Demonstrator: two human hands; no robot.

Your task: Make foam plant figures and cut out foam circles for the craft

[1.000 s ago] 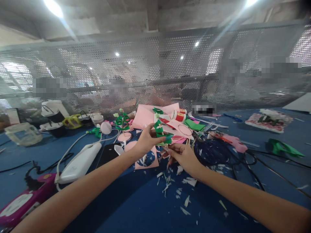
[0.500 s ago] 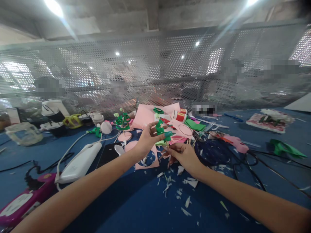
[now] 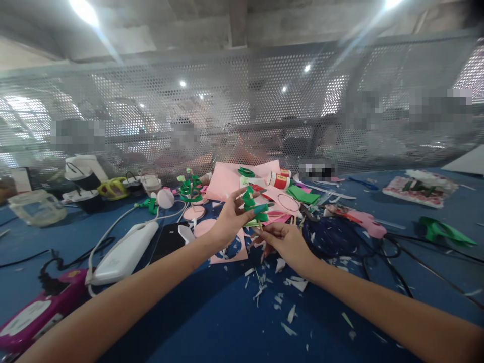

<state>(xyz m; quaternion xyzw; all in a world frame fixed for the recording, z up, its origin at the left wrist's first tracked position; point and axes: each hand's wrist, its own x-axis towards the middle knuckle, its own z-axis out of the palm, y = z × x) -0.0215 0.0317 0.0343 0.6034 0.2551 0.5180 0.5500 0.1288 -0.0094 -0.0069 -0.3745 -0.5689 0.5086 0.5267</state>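
Observation:
Between my hands is a green paper strip (image 3: 249,200), folded in zigzags around a thin wooden stick (image 3: 260,225). My left hand (image 3: 229,218) pinches the strip's lower folds between thumb and fingers. My right hand (image 3: 284,240) grips the stick's lower end, its fingertips closed just under the strip. A similar green paper piece (image 3: 191,190) stands upright to the left on a round pink base (image 3: 194,213). Beneath and behind my hands lie pink paper sheets (image 3: 223,181), one with a round hole cut out.
White paper scraps (image 3: 291,313) litter the blue table (image 3: 212,312). At left are a white power bank (image 3: 126,252), a black phone (image 3: 168,243) and a magenta power strip (image 3: 45,312). A pink glue gun (image 3: 365,223) with cables lies right. A perforated metal screen (image 3: 227,111) stands behind.
Almost nothing differs. Both hands keep their hold on the green strip and its stick, with only tiny shifts of the fingers.

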